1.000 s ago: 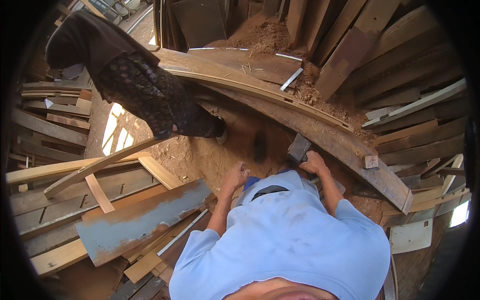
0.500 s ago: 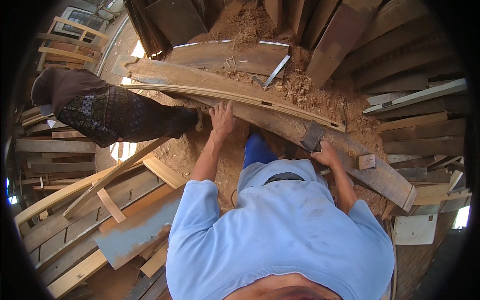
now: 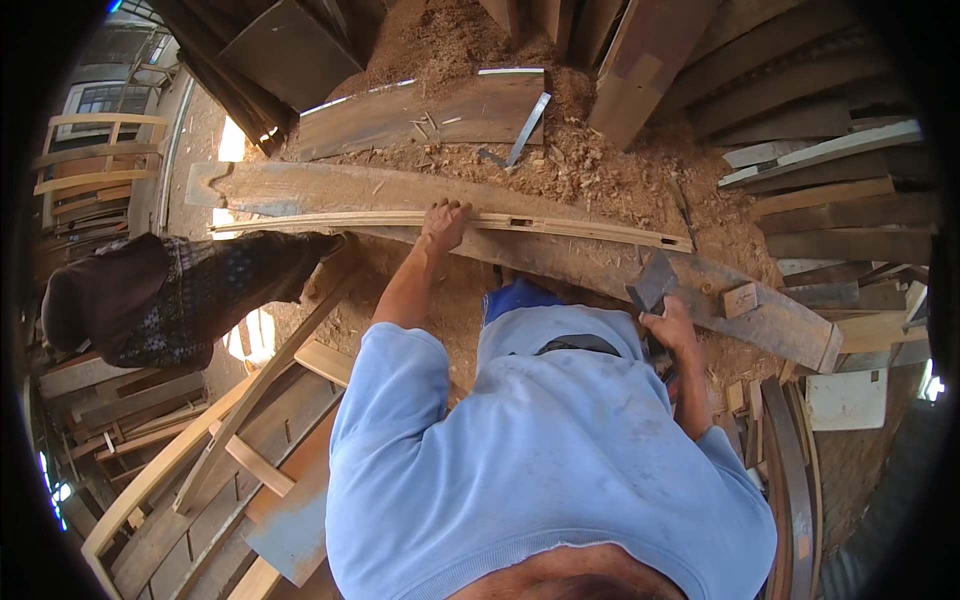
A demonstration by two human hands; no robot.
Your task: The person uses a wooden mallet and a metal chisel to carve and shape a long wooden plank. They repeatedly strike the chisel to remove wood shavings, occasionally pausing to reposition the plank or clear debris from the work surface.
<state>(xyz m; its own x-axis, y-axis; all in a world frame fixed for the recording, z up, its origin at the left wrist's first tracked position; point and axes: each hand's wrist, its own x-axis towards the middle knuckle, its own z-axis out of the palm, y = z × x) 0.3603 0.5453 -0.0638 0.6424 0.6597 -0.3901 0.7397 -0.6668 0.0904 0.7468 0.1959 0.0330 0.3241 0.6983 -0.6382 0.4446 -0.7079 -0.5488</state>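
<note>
My left hand (image 3: 443,225) has its fingers wrapped over a long, light wooden strip (image 3: 570,231) with slots cut in it, which lies along a wide weathered plank (image 3: 270,188). In my right hand (image 3: 672,320) is a dark, block-headed tool (image 3: 652,282), held over the right part of the plank. A small wooden block (image 3: 740,300) sits on the plank just right of the tool. A board (image 3: 370,130) with a thin metal straight piece (image 3: 528,128) lies beyond, among shavings.
Another person (image 3: 140,300) in dark clothing bends at my left. Boards lean at the back (image 3: 650,70) and are stacked at the right (image 3: 850,240). Frames and planks (image 3: 230,465) fill the lower left. Wood shavings (image 3: 620,170) cover the floor.
My left hand has reached forward and now grips the strip. My right hand has shifted rightward with the tool. The other person appears lower and farther left as the view has turned.
</note>
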